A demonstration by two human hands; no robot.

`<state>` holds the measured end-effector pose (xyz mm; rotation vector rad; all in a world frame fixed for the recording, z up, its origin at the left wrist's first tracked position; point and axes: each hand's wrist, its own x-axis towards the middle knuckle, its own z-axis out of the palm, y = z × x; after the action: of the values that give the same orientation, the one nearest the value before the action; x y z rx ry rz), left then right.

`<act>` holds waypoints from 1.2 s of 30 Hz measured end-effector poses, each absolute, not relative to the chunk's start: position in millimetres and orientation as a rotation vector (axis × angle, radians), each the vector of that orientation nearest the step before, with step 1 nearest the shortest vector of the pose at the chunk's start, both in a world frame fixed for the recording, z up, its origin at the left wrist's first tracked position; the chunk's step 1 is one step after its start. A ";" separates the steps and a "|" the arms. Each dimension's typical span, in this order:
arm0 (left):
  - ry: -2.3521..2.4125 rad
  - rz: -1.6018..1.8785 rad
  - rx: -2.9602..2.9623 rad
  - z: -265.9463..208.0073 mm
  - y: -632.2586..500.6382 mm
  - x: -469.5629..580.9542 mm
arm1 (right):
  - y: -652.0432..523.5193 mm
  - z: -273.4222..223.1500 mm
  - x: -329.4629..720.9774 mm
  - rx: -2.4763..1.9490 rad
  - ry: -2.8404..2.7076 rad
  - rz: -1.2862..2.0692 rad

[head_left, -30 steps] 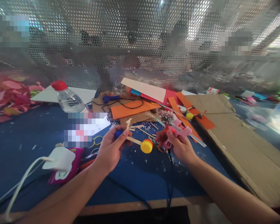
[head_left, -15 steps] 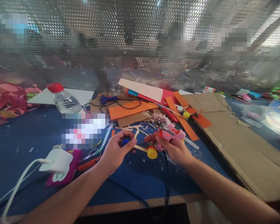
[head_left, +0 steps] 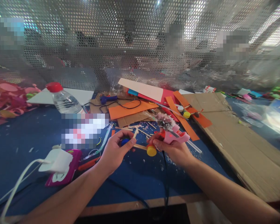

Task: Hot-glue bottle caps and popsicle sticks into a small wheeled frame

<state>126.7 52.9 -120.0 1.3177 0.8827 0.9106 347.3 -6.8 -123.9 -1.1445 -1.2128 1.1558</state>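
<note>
My left hand [head_left: 116, 152] is closed, thumb and fingers pinching a craft stick assembly. Its pale wooden sticks [head_left: 140, 146] run to the right, with a yellow bottle cap [head_left: 151, 151] at the right end and a blue cap [head_left: 124, 142] by my left fingers. My right hand [head_left: 177, 152] is wrapped round a pink hot glue gun [head_left: 175, 137], its thumb and fingertips at the yellow cap. Out of the gun's back sticks a clear glue stick [head_left: 195, 146]. Greyish fluff [head_left: 165, 121] covers its front, hiding the nozzle. A small red light shows on the gun's side.
A plastic bottle [head_left: 65, 101] with a red cap stands left. Nearer lie a white charger [head_left: 52, 160] on a magenta object and an orange-handled tool [head_left: 88, 164]. Orange sheets [head_left: 130, 109] lie behind my hands, cardboard [head_left: 238, 140] to the right. The gun's black cord [head_left: 166, 174] hangs down.
My right hand's fingertips have come in to the yellow cap, and the glue gun has shifted slightly right and down. The left hand stays nearly still.
</note>
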 end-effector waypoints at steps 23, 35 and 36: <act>0.704 0.900 1.051 -107.9 47.8 126.5 | 5.9 -130.1 362.0 -1.001 -0.829 0.821; 0.598 0.962 0.850 -98.3 47.7 122.3 | 8.8 -118.6 362.2 -0.951 -0.747 0.761; 0.622 0.988 0.842 -98.8 47.9 122.7 | 8.0 -117.1 361.4 -0.937 -0.758 0.792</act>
<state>122.7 47.9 -98.8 0.8418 0.6222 0.9885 361.4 8.0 -117.1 -0.9367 -0.7579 0.7921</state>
